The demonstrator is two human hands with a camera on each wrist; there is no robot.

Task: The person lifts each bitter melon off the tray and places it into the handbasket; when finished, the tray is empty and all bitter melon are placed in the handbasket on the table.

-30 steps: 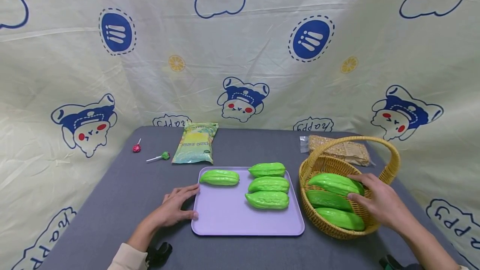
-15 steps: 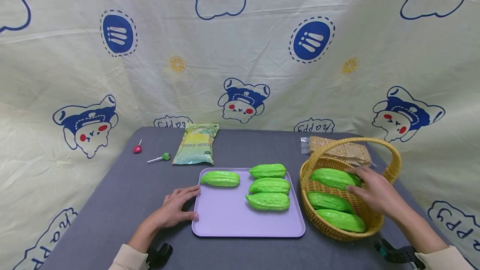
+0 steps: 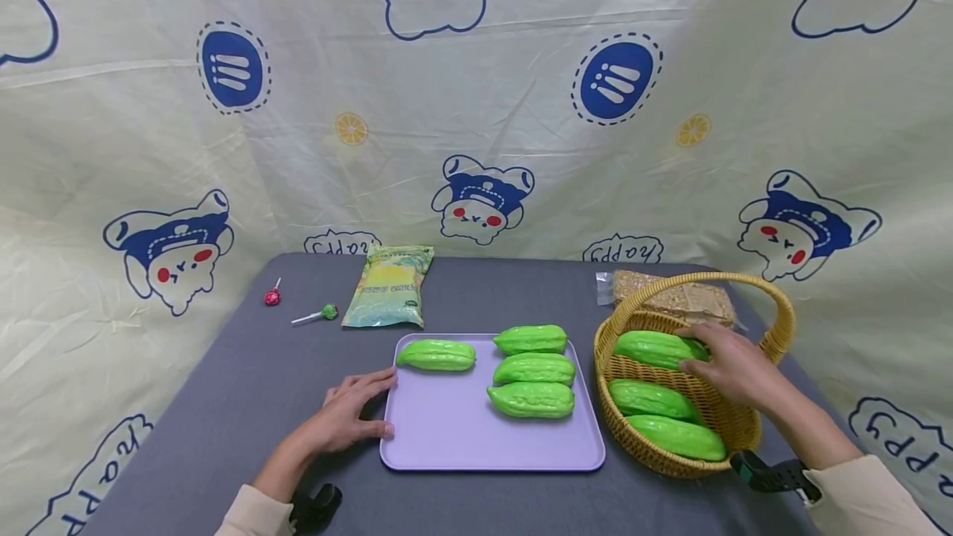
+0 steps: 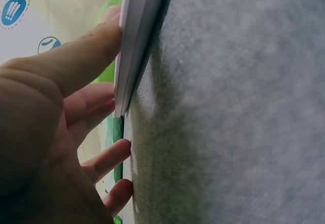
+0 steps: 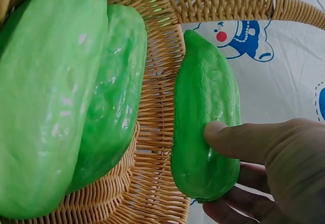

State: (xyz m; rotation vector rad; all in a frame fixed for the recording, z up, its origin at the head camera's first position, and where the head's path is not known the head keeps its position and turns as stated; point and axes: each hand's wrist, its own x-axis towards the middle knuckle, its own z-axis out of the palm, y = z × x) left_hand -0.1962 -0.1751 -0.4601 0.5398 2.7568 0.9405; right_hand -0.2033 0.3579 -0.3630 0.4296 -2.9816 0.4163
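"In the basket [image 3: 733,420], scene R: status of R hand [image 3: 733,364]?"

"Closed in a pinch on the far gourd [image 3: 655,348], far side of basket. R wrist cam. adds: thumb on one face, other fingers round opp. side nr. the blunt end. Head cam. hides most of those fingers. Gourd-to-wicker contact: can't tell."

"Other basket contents?"

"Mid gourd [image 3: 653,401] & near gourd [image 3: 676,437], side by side."

"L hand [image 3: 346,412]?"

"Not clasped; fingers extended, spread, touching L edge of tray [image 3: 447,437]. L wrist cam. shows what head cam. doesn't: tray wall side-on, thumb against it, 2 fingers clear of it nr. the tablecloth [image 4: 244,102]. Cloth contact: can't tell."

"Tray load?"

"Single gourd [image 3: 436,355] far L; three gourds [image 3: 533,369] in a column, R side."

"Surrounding items?"

"Snack bag [image 3: 389,288] beyond tray, L; clear pack [image 3: 692,302] beyond basket, R. Both head cam. only."
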